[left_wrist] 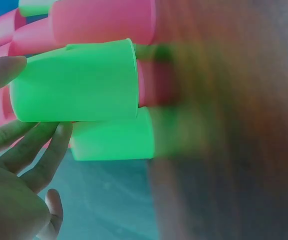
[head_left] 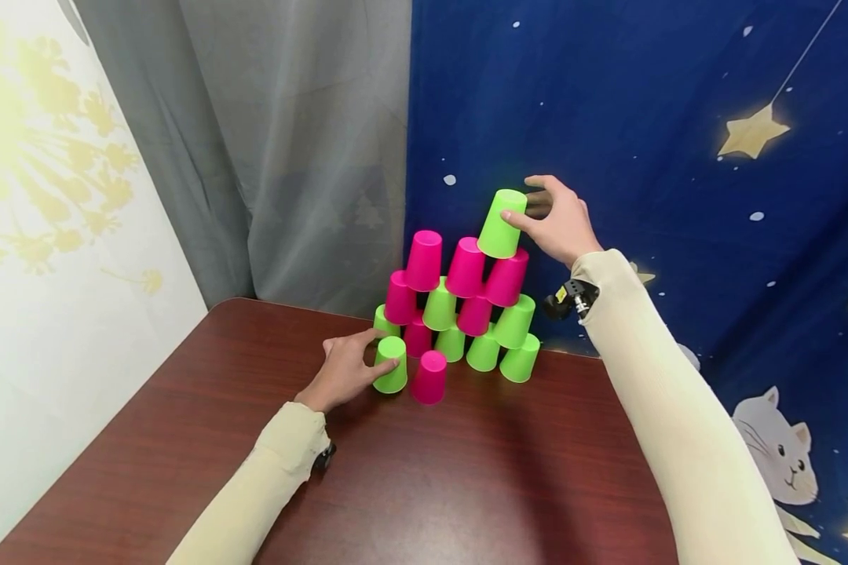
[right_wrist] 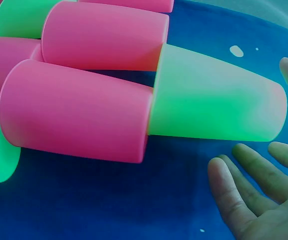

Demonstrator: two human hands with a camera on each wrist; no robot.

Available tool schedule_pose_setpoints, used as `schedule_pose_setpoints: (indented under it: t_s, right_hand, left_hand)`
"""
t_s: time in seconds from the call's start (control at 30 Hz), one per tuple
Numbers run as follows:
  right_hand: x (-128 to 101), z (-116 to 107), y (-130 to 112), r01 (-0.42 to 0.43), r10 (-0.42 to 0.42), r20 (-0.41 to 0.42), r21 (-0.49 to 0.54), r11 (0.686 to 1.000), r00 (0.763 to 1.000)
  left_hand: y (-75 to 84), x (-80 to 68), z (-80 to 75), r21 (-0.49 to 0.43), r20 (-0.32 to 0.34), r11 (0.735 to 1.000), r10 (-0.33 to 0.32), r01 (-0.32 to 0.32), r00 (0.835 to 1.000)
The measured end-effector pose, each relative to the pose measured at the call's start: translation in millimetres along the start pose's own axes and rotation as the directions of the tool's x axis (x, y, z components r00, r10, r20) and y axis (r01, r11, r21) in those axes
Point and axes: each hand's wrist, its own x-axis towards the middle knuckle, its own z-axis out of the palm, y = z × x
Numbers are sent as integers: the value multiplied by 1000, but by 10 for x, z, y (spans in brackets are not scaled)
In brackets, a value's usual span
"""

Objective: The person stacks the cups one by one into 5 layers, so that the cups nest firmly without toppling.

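Upside-down plastic cups stand in a stepped stack at the table's back edge, green and pink mixed. My left hand (head_left: 345, 369) pinches a green cup (head_left: 391, 366) between thumb and fingers, low in front of the stack's left end. Right beside that cup is a pink cup (head_left: 429, 378), also upside down. Highest in the stack, another green cup (head_left: 500, 227) rests across two pink cups (right_wrist: 79, 110). Around its narrow end, my right hand (head_left: 561, 224) spreads its thumb and fingers, which show apart from the cup in the right wrist view.
The brown wooden table (head_left: 424, 486) ends just behind the stack. A blue curtain (head_left: 608, 94) with stars hangs close behind and to the right, a grey curtain (head_left: 318, 157) to the left. A white patterned panel (head_left: 56, 314) borders the table's left side.
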Motion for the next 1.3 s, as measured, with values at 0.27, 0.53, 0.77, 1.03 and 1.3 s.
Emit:
schedule_pose_setpoints:
  t_s: [0.27,0.53,0.77,1.03,1.3]
  right_hand:
    - [-158,-94,9,43,-44,-70,-24,999,997]
    - [-386,-87,82,138,-131,-169,28,990,977]
    - [-622,92,158,262,-226,-219,152,953,949]
    - [-847,398,263,339,-294,-189,287,896,937]
    - [-1078,781,264,292,-319,54,288,912,946]
  left_hand:
    - [180,114,-289,25,-8,998,61,-61,998]
    - [430,328,-559,26,3,989,147,-147,989]
    - [679,545,-835,21,1,982,189,-189,982]
    - [938,831,-1082,5,-5,976,218,-218,976]
    - [1157,1101,-1235,-43,-45,973,223,-225,974]
